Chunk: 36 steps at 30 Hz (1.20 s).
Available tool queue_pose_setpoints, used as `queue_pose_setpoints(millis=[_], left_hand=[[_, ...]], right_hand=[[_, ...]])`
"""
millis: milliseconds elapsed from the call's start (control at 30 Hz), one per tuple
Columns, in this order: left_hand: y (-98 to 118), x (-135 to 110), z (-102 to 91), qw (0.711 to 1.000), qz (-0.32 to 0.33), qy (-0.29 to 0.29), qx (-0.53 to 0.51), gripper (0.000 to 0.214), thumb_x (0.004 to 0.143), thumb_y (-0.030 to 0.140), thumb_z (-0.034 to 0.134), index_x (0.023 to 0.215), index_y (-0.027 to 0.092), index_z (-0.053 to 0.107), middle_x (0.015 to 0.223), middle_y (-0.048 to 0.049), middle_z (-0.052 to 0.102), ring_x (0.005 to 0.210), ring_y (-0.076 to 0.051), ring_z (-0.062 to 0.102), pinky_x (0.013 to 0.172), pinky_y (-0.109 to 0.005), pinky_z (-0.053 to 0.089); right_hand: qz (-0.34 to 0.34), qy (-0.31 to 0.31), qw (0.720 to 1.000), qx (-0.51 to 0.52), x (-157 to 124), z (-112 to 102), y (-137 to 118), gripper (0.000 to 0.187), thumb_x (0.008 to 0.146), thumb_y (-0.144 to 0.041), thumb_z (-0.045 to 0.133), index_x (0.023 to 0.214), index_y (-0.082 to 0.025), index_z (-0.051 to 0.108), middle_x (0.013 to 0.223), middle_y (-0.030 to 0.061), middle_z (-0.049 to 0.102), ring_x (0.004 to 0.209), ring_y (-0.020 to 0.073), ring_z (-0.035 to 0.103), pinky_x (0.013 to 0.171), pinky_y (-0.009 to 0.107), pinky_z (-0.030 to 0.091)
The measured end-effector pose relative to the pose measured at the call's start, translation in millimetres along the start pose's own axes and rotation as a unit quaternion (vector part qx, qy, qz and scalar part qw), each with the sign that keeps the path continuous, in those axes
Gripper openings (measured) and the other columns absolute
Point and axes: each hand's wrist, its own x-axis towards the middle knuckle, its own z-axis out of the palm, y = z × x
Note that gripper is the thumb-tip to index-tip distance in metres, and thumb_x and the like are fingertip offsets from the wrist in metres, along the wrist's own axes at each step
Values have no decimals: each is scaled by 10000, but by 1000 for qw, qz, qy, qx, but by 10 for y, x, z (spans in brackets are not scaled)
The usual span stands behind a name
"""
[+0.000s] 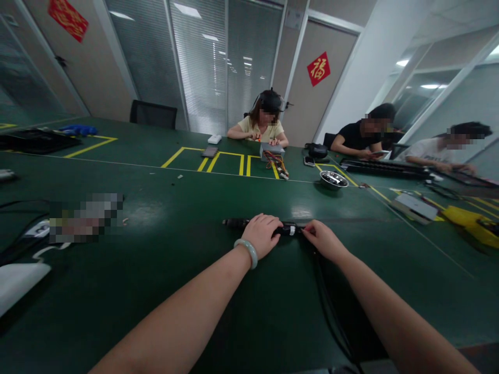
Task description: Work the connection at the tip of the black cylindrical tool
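A long black cylindrical object point(236, 223), like a torch or tool, lies across the green table point(156, 291) in front of me. My left hand point(262, 234), with a pale bangle on the wrist, is closed over its middle. My right hand point(322, 239) pinches its right end, where a black cable point(331, 311) runs back toward me along the table. What the fingertips do at the joint is hidden.
A metal bowl point(333, 179) stands past my hands to the right. Across the table a person works on a grey box with coloured wires point(273, 154). Two more people sit at the far right by black trays point(385, 167). Yellow objects point(473, 223) and a white device point(15, 280) lie at the sides.
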Motion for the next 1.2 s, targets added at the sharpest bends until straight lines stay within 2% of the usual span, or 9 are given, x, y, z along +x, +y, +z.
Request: queue_pose_setpoints(millis=[133,267,500,700,867,1000,1100,1200], left_hand=[[54,12,67,1000,19,-21,-3,333,827,261,592,1155,243,539,1230,-27,571,1154,-189,504,1075,-419,297],[90,6,119,999,24,-25,7,440,825,285,597,1250,258,488,1301,-38,525,1204,-207,467,1055,-413,321],[69,13,131,999,27,-27,24,421,822,319,599,1229,258,514,1258,-37,558,1162,-211,498,1050,-411,311],[-57,20,87,996,-22,-56,61,223,852,373,555,1028,244,603,996,-33,645,928,-218,591,827,-381,436],[-99,24,33,997,-21,-58,53,205,837,364,579,1011,256,575,973,-13,630,908,-209,585,794,-360,432],[-90,26,33,998,-10,-55,43,157,826,319,594,969,258,573,987,4,624,931,-200,571,808,-348,417],[-86,28,49,997,-11,-53,46,126,842,316,576,953,256,581,988,4,623,931,-196,568,825,-350,404],[-87,37,62,997,-13,-57,52,120,857,337,560,942,257,589,963,2,628,903,-197,573,802,-354,403]], right_hand=[[8,23,999,23,-115,-7,139,132,832,-309,529,823,-184,573,835,29,611,738,167,563,668,287,421],[10,36,998,48,-163,57,103,115,830,-296,530,805,-187,557,867,32,616,749,166,569,683,296,437],[-33,15,997,71,-165,187,-256,79,841,-255,525,802,-190,546,818,10,589,746,149,554,685,274,425],[-59,5,994,91,-64,339,-550,55,827,-202,544,774,-187,542,814,6,580,762,141,543,689,264,418],[-74,1,991,116,-33,359,-528,67,831,-212,556,768,-191,543,850,9,591,788,141,550,708,269,430],[-106,21,984,142,-82,368,-488,81,819,-223,572,749,-191,548,976,29,593,886,147,561,788,281,439],[-90,33,984,151,-112,317,-453,101,825,-274,570,767,-192,576,1079,49,572,894,149,571,773,277,450],[-56,32,989,131,-122,227,-406,131,835,-330,567,825,-204,599,974,32,608,806,145,583,712,267,443]])
